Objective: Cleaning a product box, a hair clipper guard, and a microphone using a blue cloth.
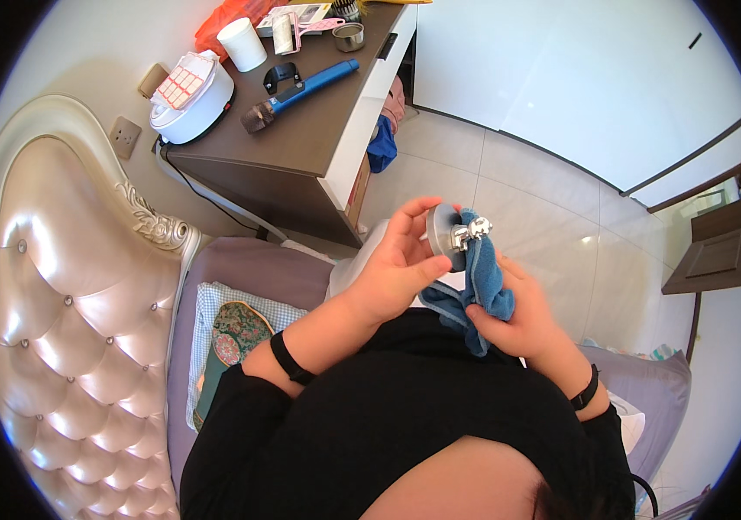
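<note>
My left hand [396, 264] grips a round grey metal disc [440, 232] with a small silver fitting [472, 230] on its face, held upright in front of my chest. My right hand [517, 316] holds a blue cloth [485, 282], which drapes over the disc's right edge and hangs down between both hands. Black bands circle both wrists.
A dark brown desk [318, 130] at the upper left carries a white round appliance [190, 95], a blue-handled tool [301, 91], a white cup [241, 43] and a small tin. A tufted headboard [76, 286] and a patterned cushion [232, 338] lie left. Tiled floor [561, 217] spreads right.
</note>
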A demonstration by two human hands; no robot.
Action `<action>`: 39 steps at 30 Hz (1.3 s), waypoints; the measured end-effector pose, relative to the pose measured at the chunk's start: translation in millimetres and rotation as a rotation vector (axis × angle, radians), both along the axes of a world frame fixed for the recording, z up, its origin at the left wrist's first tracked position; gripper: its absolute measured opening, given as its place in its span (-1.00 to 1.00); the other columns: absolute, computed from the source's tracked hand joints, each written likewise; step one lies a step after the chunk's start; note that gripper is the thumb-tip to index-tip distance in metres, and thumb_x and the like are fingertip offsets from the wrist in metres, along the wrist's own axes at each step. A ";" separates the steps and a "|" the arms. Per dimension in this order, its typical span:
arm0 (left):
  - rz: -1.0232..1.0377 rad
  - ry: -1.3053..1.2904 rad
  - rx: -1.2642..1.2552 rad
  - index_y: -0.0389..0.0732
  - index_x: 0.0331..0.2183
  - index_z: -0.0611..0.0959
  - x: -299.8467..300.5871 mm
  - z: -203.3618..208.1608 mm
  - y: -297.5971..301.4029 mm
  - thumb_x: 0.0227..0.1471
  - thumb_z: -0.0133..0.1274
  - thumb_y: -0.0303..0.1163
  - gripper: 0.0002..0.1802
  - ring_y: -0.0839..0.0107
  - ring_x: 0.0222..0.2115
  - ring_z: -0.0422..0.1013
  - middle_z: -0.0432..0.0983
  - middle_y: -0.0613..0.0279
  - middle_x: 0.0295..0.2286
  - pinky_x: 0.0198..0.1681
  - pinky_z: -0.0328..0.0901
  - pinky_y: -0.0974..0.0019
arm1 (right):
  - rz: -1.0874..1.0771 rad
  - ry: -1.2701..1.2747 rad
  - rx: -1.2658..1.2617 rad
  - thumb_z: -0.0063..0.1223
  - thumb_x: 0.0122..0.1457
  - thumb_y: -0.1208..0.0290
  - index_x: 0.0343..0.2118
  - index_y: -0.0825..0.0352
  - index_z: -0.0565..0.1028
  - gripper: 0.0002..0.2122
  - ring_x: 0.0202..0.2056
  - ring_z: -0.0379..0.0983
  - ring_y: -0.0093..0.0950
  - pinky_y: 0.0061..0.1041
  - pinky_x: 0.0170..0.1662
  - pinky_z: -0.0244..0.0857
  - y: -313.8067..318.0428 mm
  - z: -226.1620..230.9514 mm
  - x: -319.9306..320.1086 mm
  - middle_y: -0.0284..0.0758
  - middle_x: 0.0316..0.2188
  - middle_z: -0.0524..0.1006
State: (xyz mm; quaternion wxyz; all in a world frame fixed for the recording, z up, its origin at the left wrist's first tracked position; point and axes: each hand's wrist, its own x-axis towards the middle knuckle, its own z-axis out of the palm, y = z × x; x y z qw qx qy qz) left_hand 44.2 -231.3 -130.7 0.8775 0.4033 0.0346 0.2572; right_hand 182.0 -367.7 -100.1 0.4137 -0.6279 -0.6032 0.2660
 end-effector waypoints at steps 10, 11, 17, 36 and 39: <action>0.713 -0.020 1.297 0.01 -0.31 0.54 6.1 -3.9 9.8 -0.42 0.16 -0.69 -0.48 0.03 -0.10 0.29 0.27 0.12 -0.14 -0.12 0.28 0.16 | 0.048 0.755 -0.206 0.05 -0.12 0.55 -0.10 0.42 0.34 -0.58 -0.14 0.30 -0.47 -0.49 -0.03 0.12 -14.1 -6.9 3.4 -0.26 -0.17 0.41; 0.712 -0.019 1.297 0.01 -0.31 0.54 4.0 -2.0 10.7 -0.42 0.16 -0.69 -0.48 0.03 -0.10 0.29 0.27 0.12 -0.14 -0.12 0.28 0.16 | 0.056 0.709 -0.195 0.05 -0.11 0.55 -0.10 0.41 0.34 -0.58 -0.18 0.28 -0.52 -0.50 -0.05 0.13 -13.6 -3.4 2.4 -0.31 -0.21 0.40; 0.801 -0.044 1.739 0.07 -0.30 0.56 -2.6 4.0 19.6 -0.41 0.14 -0.66 -0.48 0.10 -0.14 0.32 0.30 0.22 -0.13 -0.27 0.37 0.24 | 0.072 0.818 -0.218 0.04 -0.11 0.56 -0.13 0.39 0.35 -0.61 -0.21 0.28 -0.55 -0.50 -0.07 0.14 -17.0 3.9 3.4 -0.33 -0.24 0.41; -0.037 0.074 -0.098 -0.17 0.03 0.18 -13.7 3.2 5.6 -0.05 0.09 -0.29 -0.36 0.35 -0.10 0.30 0.26 0.13 -0.06 -0.05 0.26 0.23 | 0.184 -0.413 0.153 0.18 -0.28 0.40 -0.14 0.34 0.41 -0.49 -0.30 0.45 -0.21 -0.40 -0.23 0.34 -3.0 -5.1 -0.2 -0.17 -0.11 0.41; -0.101 0.034 -0.232 -0.15 0.03 0.19 -15.2 -1.9 7.6 -0.02 0.06 -0.25 -0.38 0.36 -0.11 0.32 0.27 0.12 -0.07 -0.07 0.27 0.24 | -0.006 -0.314 0.164 0.14 -0.22 0.42 -0.15 0.35 0.41 -0.55 -0.28 0.45 -0.21 -0.42 -0.19 0.34 -1.2 -8.2 0.0 -0.14 -0.14 0.43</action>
